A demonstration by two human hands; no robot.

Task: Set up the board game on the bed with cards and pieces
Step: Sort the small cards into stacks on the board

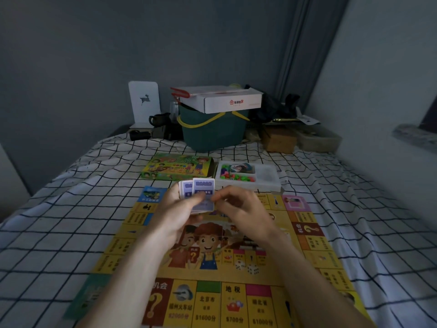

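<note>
Hands, left [176, 207] and right [241, 209], both pinch blurred cards [203, 189], hiding part of the board [212, 292]

Both hands, left [177, 207] and right [238, 209], hold cards [201, 189] (slightly blurred) above the board [212, 275].

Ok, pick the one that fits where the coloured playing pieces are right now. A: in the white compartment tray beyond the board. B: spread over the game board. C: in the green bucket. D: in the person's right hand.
A: the coloured pieces lie in the white tray on the bed, just past the board's far edge, while both hands handle the cards.
</note>
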